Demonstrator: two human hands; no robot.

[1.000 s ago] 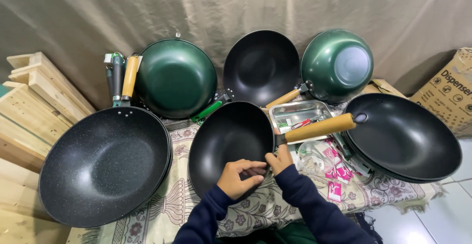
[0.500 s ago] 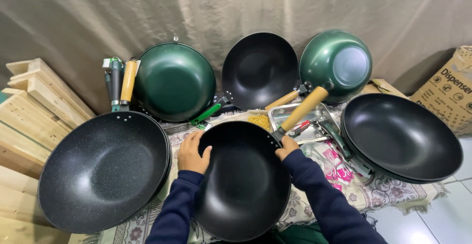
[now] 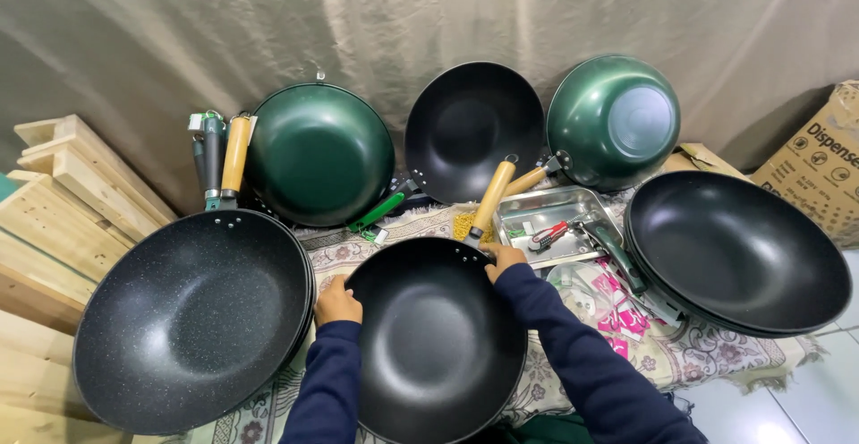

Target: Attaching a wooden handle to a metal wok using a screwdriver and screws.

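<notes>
A black wok [image 3: 436,341] with a wooden handle [image 3: 493,196] lies flat in front of me on a patterned cloth [image 3: 573,377]. My left hand [image 3: 337,302] grips its left rim. At the upper right of the rim, close to where the handle joins, my right hand [image 3: 503,258] holds on. The handle points away from me toward the back. Both sleeves are dark blue.
A large speckled black wok [image 3: 192,314] lies at left, another black wok [image 3: 738,251] at right. Two green woks [image 3: 319,153] [image 3: 613,122] and a black one [image 3: 472,131] lean on the curtain. A metal tray [image 3: 550,225] holds tools. Wooden planks [image 3: 54,202] left, cardboard box [image 3: 819,157] right.
The wok went from tilted with its handle to the right to lying flat. It now sits nearer me, handle pointing away. My hands moved from its lower edge to opposite rims.
</notes>
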